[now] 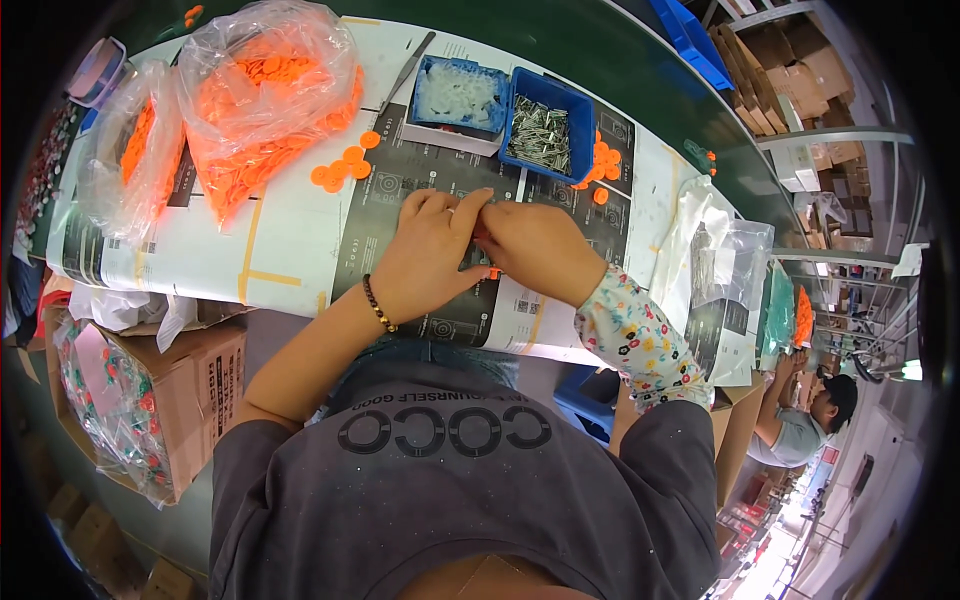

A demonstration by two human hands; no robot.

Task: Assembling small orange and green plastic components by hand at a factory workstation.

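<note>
My left hand (432, 245) and my right hand (545, 250) meet over the dark printed sheet at the middle of the table, fingers bent and closed together. A bit of an orange piece (494, 272) shows just below the right fingers; whatever else is between the hands is hidden. Beyond them stands a blue bin (590, 118) full of thin metal pins (540, 135). Left of it, a blue tray (417, 88) coated with whitish, grease-like stuff rests on a white box. Small round orange caps (353, 155) lie left of the tray, and more orange caps (600, 160) lie right of the bin.
Clear bags of orange caps (265, 120) crowd the table's left. A slim metal tool (408, 70) lies behind the tray. Clear plastic bags (735, 260) sit at right. An open carton (195, 390) stands lower left, a blue stool (590, 400) below the table. Another person (800, 420) works far right.
</note>
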